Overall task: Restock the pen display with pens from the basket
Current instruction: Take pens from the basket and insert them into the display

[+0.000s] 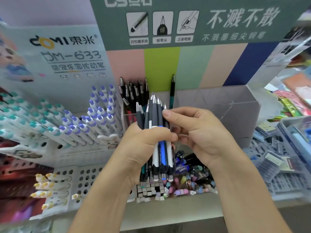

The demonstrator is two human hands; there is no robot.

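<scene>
The left hand [143, 145] was wrapped tightly round a bundle of pens [157, 140], fingers curled across the barrels at mid-length, tips pointing up. The right hand [198, 132] pinched one pen at the bundle's right edge between thumb and curled fingers, seemingly working it free. The pens were slim cylinders with dark matte grip sections, glossy white or blue lower barrels and bright metal cone tips; smooth plastic like that likely slides easily against its neighbours. The bundle was held just in front of the pen display [235, 105], a clear acrylic box with dividers: its left compartment already held black pens [134, 93] standing tips up, a single teal-barrelled pen [172, 91] leaned against the next section, and the compartments to the right looked unfilled. Behind rose a card backing in pastel stripes [195, 68]. The basket could not be made out for certain; a bin of mixed pens and caps [188, 184] lay below the hands. Judging from here, drawing one pen out could drag adjacent ones upward or loosen the clasp, spilling the bundle into the bin below. A pen set carelessly might also tip over in a nearly bare compartment. To the left stood a white perforated rack of purple-capped pens [101, 113].
</scene>
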